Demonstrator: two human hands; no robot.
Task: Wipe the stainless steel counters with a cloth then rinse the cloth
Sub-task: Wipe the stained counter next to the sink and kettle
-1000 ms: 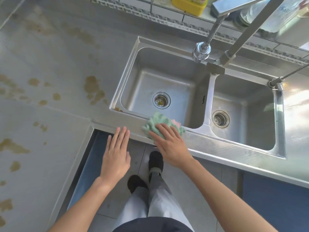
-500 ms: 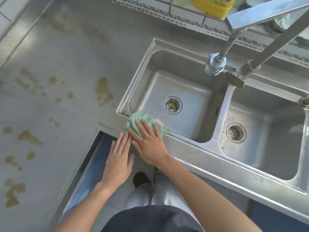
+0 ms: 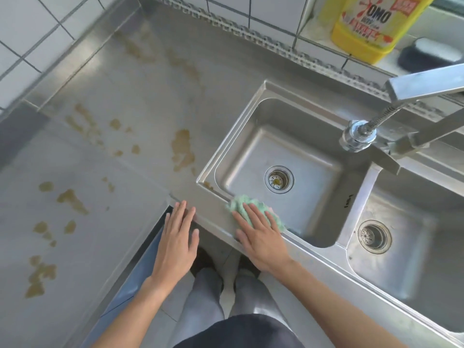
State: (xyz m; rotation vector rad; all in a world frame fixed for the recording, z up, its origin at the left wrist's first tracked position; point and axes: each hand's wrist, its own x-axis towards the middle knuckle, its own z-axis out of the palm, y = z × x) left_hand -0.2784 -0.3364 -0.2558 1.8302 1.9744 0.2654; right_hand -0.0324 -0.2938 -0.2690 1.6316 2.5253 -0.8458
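Wiping the sink's front edge.
Our right hand [image 3: 261, 241] fingers [image 3: 253, 217] press flat on the cloth [image 3: 247, 204]; stains [image 3: 182, 149] beyond our left hand [image 3: 175, 243] fingertips come next.

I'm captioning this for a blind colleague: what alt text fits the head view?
The right hand presses a green cloth flat on the front rim of a double steel sink, while the left hand rests open on the counter edge. Brown stains dot the counter left of the sink.

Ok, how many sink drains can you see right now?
2. One drain sits in the floor of the left basin, just beyond the green cloth. The other drain is in the right basin, which runs out of frame.
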